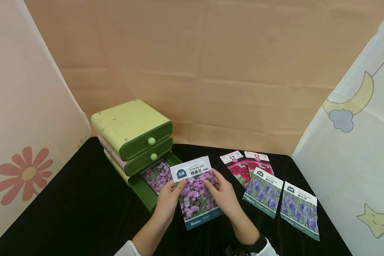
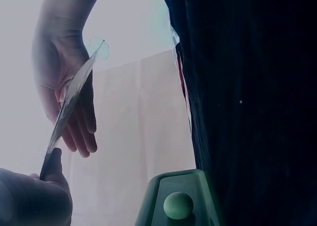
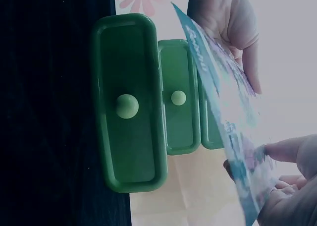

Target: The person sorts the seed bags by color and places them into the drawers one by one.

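A flower seed packet with pink-purple blossoms is held up in front of me, its printed face toward the head camera. My left hand pinches its left edge, thumb on the front. On the right edge, my right hand pinches it the same way, with the other fingers behind. The left wrist view catches the packet nearly edge-on. Just left of the hands, the bottom drawer of a green drawer box is pulled out. Another purple-flower packet lies inside it, partly covered by the held one.
Above the pulled-out drawer, the top drawer and middle drawer are closed. To the right lie two red-flower packets and two lavender-blue packets on the black cloth. Printed panels and a tan backdrop surround the table.
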The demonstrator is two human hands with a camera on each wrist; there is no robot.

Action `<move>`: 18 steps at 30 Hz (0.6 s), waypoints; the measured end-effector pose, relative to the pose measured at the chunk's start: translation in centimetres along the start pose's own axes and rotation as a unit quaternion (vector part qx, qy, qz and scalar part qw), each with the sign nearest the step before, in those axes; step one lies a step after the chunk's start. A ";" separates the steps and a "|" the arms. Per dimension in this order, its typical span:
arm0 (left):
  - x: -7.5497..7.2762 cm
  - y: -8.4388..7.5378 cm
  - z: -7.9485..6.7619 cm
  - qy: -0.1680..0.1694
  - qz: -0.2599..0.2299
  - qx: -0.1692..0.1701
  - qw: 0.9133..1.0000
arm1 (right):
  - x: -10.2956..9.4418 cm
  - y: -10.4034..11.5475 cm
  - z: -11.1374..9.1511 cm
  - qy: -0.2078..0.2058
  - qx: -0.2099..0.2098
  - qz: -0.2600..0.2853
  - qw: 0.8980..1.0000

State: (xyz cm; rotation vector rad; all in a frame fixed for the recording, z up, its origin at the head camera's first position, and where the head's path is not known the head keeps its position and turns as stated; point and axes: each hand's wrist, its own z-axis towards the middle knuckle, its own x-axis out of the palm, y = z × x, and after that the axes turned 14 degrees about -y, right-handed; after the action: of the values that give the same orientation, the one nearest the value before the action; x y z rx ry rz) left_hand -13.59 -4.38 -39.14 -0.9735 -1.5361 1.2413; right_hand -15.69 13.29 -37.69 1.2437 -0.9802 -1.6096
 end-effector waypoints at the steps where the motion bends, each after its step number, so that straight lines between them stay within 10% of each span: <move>1: 0.0 -0.1 0.0 0.001 -0.003 -0.005 1.000 | 0.0 0.0 0.0 0.002 0.000 0.001 1.000; 18: -3.9 -0.5 1.9 0.003 -0.150 -0.137 0.979 | -0.7 -2.3 0.4 0.102 -0.015 -0.009 0.995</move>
State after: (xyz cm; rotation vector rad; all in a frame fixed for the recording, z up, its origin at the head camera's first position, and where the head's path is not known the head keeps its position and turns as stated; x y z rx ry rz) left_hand -14.31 -8.63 -39.46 -0.8740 -1.8053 0.8281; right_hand -16.32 14.72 -39.53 1.3707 -0.8160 -1.4721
